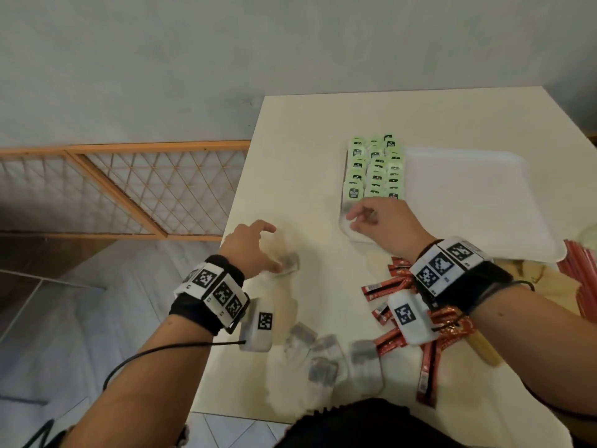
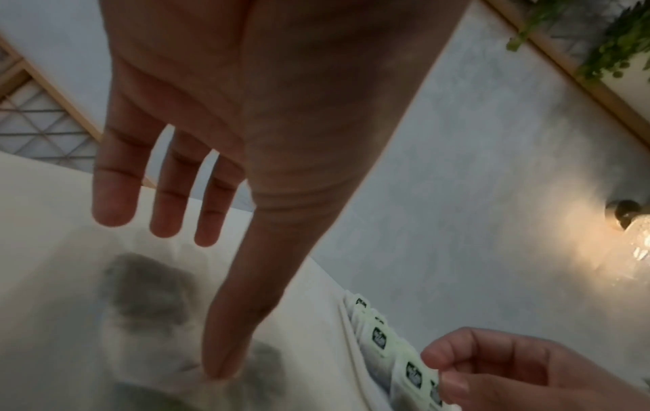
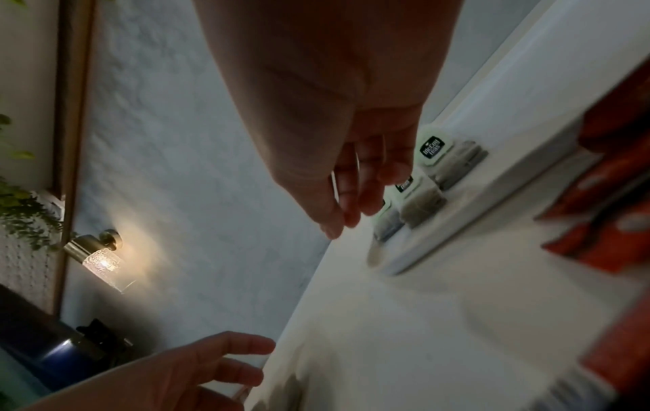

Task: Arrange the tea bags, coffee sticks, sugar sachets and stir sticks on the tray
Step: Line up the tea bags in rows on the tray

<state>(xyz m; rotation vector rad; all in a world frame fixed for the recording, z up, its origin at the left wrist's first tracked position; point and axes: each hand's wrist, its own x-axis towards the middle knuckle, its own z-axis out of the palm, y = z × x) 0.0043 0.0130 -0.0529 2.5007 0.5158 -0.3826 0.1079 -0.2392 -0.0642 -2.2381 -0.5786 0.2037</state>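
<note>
Left hand point(image 1: 250, 250), fingers spread, is pinning a tea bag point(image 1: 288, 262) mid-frame for pickup; right hand point(image 1: 384, 221) is curling loosely, seemingly empty, over the tray point(image 1: 484, 202) to extend the rows.

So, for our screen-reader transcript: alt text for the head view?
Left hand reaches for a loose tea bag on the table while the right hand places one in green-tagged rows on a white tray; red coffee sticks lie nearby.

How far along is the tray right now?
Done: rows of tea bags fill the tray's left end. In hand: the right hand is at the row's near end; the left hand touches a loose tea bag. Left: more tea bags, coffee sticks, and red stir sticks.
</note>
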